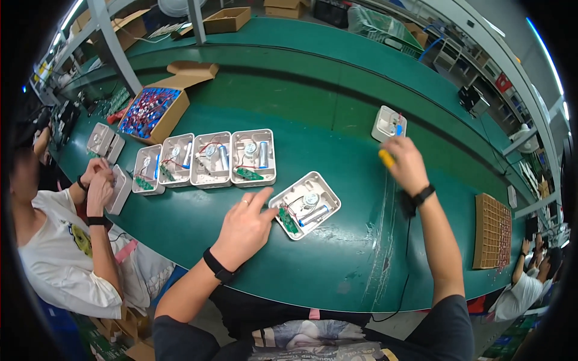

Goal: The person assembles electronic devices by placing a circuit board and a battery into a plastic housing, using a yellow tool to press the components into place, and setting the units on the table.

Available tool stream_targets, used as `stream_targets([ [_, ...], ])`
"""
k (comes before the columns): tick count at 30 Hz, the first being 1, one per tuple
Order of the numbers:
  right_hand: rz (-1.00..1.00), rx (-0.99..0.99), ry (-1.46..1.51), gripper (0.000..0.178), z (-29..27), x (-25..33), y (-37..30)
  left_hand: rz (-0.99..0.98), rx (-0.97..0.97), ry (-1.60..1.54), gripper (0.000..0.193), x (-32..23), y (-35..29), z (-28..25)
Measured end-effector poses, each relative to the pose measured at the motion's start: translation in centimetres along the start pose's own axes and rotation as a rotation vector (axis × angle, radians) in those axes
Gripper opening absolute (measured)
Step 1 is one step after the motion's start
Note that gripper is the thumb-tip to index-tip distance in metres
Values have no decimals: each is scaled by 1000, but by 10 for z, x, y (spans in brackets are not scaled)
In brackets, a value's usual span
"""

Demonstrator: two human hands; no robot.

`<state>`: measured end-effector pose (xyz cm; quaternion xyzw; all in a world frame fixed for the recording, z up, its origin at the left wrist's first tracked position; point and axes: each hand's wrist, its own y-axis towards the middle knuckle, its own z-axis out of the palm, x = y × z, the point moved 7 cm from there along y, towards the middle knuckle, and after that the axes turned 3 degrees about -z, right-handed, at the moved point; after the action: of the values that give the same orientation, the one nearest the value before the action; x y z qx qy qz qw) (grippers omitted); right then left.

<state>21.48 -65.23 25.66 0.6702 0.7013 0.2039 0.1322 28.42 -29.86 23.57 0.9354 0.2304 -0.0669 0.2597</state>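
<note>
A white plastic housing (330, 220) lies tilted on the table in front of me. It contains a round speaker-like disc, a blue-ended cylindrical battery (315, 215), thin wires and a green circuit board (288, 221). My left hand (245, 224) is at its left corner, fingers apart, thumb tip touching the rim by the board. Farther off to the right, my right hand (404, 162) is closed around a yellow tool handle (386, 158); its working end is hidden. Just beyond that hand stands another white housing (382, 124) with a blue part and wires inside.
A row of similar filled housings (253, 157) stands left of centre. Behind it is a carton of blue batteries (150, 113). At left, a co-worker's hands (99, 183) work at another housing. A divided cardboard tray (490, 231) lies far right; a black cable (404, 289) crosses the table.
</note>
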Motion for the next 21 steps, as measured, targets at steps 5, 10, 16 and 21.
stream_targets([
  [5, -407, 226, 455, 21, 16, 159, -9, -109, -17, 20, 17, 13, -1, 10],
  [10, -413, 210, 244, 23, 39, 196, -18, -152, -19, -112, 21, 14, 1, 13],
  [16, -389, 228, 129, 32, 60, 206, -21, -211, -14, -110, 27, 14, -5, 15],
  [21, -366, 286, 319, 35, 61, 208, -22, -213, 36, -184, 30, 18, -3, 20],
])
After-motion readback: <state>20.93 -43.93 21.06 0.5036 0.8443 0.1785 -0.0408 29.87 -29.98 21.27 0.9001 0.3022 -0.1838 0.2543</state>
